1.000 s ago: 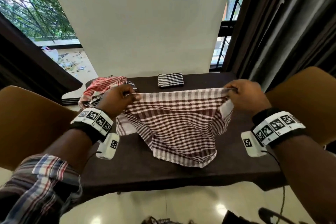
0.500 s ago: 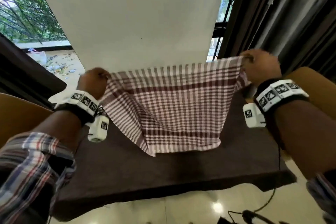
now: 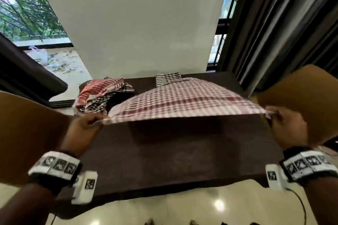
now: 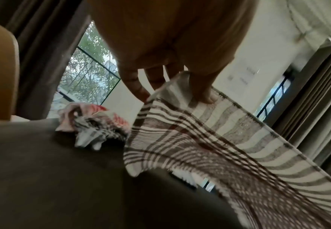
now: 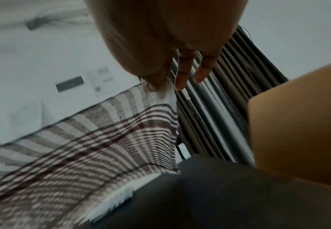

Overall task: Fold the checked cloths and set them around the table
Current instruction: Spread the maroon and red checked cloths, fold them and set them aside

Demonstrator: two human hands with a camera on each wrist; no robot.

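Fingers (image 4: 201,91) of my left hand (image 3: 83,129) pinch one near corner of the brown checked cloth (image 3: 179,100); my right hand (image 3: 287,128) pinches the other. Cloth stretched above the dark surface (image 3: 173,160). Beyond: folded cloth (image 3: 168,77), crumpled pile (image 3: 100,97).

Left hand (image 3: 83,127), right hand (image 3: 287,127) spread apart, fingers (image 4: 203,93) pinching.
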